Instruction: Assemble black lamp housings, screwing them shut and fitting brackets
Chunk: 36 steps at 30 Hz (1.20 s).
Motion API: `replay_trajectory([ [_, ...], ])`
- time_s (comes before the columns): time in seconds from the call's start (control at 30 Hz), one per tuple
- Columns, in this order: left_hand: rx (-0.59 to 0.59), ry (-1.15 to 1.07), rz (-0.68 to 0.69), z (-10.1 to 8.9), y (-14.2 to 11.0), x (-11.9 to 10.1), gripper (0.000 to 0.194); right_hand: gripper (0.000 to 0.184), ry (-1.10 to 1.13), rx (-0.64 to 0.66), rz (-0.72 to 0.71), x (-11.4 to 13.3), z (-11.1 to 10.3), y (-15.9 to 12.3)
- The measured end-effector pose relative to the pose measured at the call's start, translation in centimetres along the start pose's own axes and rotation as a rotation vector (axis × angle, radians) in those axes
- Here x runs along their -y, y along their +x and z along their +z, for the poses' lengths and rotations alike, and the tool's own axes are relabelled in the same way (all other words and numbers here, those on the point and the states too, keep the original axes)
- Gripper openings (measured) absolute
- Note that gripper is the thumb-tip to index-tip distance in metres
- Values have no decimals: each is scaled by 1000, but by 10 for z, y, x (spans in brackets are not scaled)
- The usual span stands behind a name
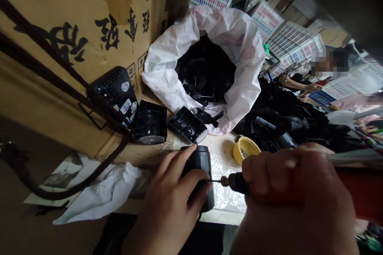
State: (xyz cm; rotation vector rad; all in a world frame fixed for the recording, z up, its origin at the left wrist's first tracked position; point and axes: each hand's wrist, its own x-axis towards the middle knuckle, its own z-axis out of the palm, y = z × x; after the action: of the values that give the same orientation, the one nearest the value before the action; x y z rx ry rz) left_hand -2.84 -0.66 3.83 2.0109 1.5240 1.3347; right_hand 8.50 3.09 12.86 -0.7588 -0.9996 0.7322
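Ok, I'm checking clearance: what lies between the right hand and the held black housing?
Head view: the black nose and thin bit of the red power screwdriver lie between the right hand and the black housing.

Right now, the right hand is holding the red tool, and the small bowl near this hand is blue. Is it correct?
Not quite: the head view shows that the small bowl is yellow, not blue. The right hand does hold the red tool.
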Motion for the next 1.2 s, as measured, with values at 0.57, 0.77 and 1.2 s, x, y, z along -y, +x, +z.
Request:
replay_trajectory([
  [0.57, 89, 5, 18, -10, 3, 12, 42, 22, -34, 251, 1, 0, 13, -13],
  [0.77, 129, -103, -19, -13, 0, 24, 39, 17, 43, 421, 24, -10, 2, -10],
  [1.2, 17, -261, -133, -7, 6, 22, 16, 44, -169, -202, -109, 5, -83, 13],
])
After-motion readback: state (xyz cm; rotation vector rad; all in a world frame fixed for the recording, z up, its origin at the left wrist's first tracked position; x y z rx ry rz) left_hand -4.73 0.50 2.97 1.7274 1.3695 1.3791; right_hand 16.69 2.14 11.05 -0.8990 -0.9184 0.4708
